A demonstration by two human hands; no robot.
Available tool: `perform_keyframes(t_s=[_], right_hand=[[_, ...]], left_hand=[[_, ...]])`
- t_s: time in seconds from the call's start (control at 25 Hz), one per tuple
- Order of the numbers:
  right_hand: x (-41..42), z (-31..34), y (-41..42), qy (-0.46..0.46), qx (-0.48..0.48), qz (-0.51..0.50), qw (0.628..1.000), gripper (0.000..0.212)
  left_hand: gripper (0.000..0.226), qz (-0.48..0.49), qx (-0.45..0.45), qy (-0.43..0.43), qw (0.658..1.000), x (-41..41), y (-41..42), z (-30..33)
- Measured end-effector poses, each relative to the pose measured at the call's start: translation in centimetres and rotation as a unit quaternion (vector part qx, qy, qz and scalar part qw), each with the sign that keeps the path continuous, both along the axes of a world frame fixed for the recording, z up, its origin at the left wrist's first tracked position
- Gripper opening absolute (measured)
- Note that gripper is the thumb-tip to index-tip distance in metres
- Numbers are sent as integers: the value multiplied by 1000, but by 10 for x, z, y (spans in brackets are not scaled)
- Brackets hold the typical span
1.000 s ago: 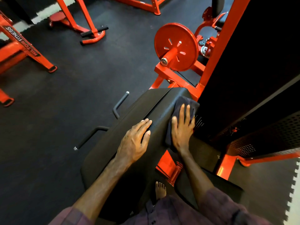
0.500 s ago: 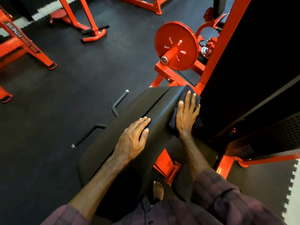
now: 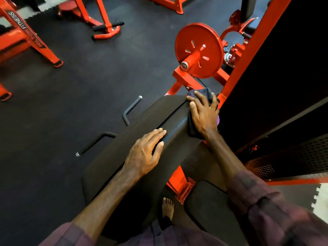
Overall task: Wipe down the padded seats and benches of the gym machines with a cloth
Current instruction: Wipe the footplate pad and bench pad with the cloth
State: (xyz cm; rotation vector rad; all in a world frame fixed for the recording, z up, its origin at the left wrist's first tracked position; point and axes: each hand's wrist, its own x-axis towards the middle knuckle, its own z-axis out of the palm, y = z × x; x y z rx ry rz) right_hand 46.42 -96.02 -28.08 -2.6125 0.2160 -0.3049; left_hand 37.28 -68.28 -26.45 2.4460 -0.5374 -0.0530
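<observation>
The right hand [image 3: 204, 114] presses the dark cloth [image 3: 206, 94] flat at the far end of the padded bench [image 3: 177, 128] — fingers spread, not curled — so the unwiped length likely runs back toward the left hand [image 3: 143, 153], resting open-fingered mid-pad.

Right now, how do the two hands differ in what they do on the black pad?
The right hand presses a dark cloth onto the far end of the black pad; the left hand lies bare on the pad, with no cloth under it. The right hand is further away, beside the orange frame; the left hand is nearer the pad's middle. Both lie flat with straight fingers.
</observation>
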Motion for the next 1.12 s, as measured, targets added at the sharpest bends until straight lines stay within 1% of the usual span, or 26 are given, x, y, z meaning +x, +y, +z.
perform_keyframes(t_s=[0.08,0.12,0.16,0.24,0.28,0.32,0.36,0.4,0.44,0.48,0.56,0.6,0.64,0.68,0.76,0.8,0.84,0.96,1.0,1.04,1.12], right_hand=[[-2,-5,-26,-53,-93,123,987,50],[6,-3,-32,-68,-110,140,982,48],[18,1,-31,-51,-96,114,988,46],[27,16,-6,13,-57,25,998,45],[20,17,6,13,-89,37,995,46],[9,13,12,-5,-132,89,987,47],[-5,8,10,-18,-163,163,973,48],[-16,8,1,-25,-181,226,957,48],[-18,14,-8,-27,-195,257,946,48],[-11,20,-13,-27,-205,253,945,48],[8,29,-5,16,-180,164,970,46],[8,33,8,35,-162,137,977,45],[2,31,21,34,-163,145,975,45],[-11,26,32,21,-174,182,968,46],[-37,19,32,-12,-202,290,935,46],[-37,21,24,-14,-213,310,926,47],[-29,25,18,-12,-221,299,928,47],[-11,31,23,36,-194,195,961,47],[-20,29,35,35,-193,190,962,48],[-34,26,49,22,-201,212,956,49],[-66,21,64,-14,-213,305,928,47]], left_hand=[[48,-3,-1,-7,1000,0,0,-1],[48,-2,0,-12,1000,0,-1,-2],[48,1,-1,-16,1000,1,-2,-2],[47,6,-2,-21,1000,0,-2,-3],[48,5,-1,-22,1000,-1,-1,-3],[48,2,2,-21,1000,-2,-1,-3],[48,2,5,-18,1000,-1,-2,-3],[48,7,4,-16,1000,-1,-1,-2],[49,13,3,-14,1000,-2,0,-1],[49,21,1,-15,1000,-3,1,-1],[48,29,-1,-17,999,-7,2,-2],[47,31,-6,-13,999,-9,4,-3],[47,31,-11,-7,999,-12,7,-4],[47,31,-12,-2,999,-15,10,-6],[50,29,-12,0,1000,-22,18,-6],[50,31,-19,6,999,-26,22,-5],[49,35,-26,14,999,-30,28,-4],[46,52,-43,22,997,-45,45,-5],[46,56,-48,19,997,-49,49,-7],[47,58,-54,16,997,-52,52,-8],[47,58,-63,7,996,-57,57,-11]])
